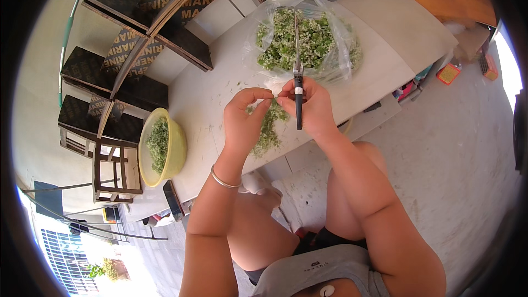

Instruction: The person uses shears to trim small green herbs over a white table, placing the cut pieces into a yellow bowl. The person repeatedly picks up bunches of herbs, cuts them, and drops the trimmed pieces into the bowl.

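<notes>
My left hand and my right hand meet fingertip to fingertip over the table, pinching the top of a small green sprig. A long, thin metal cutting tool with a black handle, probably scissors seen edge-on, rests in my right hand. Its blades reach away from me. Under my hands lies a loose heap of green stems and leaves. Beyond them, an open clear plastic bag holds a large pile of white-flowered greens.
A yellow plastic basin with cut greens stands at the table's left end. A phone leans near the edge. Dark plywood shelves and a wooden stool are at left. Scraps dot the pale tabletop.
</notes>
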Demonstrator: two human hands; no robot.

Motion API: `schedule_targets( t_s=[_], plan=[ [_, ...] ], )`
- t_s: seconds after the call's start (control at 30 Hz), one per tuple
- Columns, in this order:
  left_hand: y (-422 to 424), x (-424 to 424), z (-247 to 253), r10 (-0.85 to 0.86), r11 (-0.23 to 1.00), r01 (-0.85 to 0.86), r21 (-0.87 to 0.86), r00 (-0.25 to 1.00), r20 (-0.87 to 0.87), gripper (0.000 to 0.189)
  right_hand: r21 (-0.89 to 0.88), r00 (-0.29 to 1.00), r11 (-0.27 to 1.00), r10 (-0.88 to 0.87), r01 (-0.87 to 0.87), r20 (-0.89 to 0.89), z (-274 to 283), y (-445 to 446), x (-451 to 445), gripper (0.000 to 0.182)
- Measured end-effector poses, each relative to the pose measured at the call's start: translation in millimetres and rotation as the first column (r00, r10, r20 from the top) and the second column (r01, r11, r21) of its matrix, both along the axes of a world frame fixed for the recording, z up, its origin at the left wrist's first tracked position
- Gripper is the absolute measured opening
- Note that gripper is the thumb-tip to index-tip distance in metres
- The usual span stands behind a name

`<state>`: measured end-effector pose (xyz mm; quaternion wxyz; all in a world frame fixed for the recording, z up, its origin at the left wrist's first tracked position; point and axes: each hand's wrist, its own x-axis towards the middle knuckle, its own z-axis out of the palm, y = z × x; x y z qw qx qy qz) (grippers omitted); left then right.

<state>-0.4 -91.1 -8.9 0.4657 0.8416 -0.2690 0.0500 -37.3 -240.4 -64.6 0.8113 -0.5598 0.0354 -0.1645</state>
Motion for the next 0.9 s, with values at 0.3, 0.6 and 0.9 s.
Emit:
schedule_targets(
  t_s=[0.3, 0.6, 0.9],
  plan=[
    [19, -8, -7, -0.004, 0.992, -0.016, -0.124, 0.987, -0.160, 0.012, -0.122, 0.998, 0.991, 0.056, -0.051, 0.040, -3, 21, 0, 0.023],
    [25, -8, 1, -0.059, 0.956, -0.071, -0.286, 0.905, -0.422, 0.015, -0.097, 1.000, 0.995, 0.006, -0.007, -0.012, -5, 39, 2, 0.021],
    [28, -2, -9, -0.151, 0.887, -0.176, -0.427, 0.763, -0.628, 0.013, -0.032, 0.999, 0.999, -0.031, 0.032, 0.041, -8, 44, 6, 0.019]
  ],
)
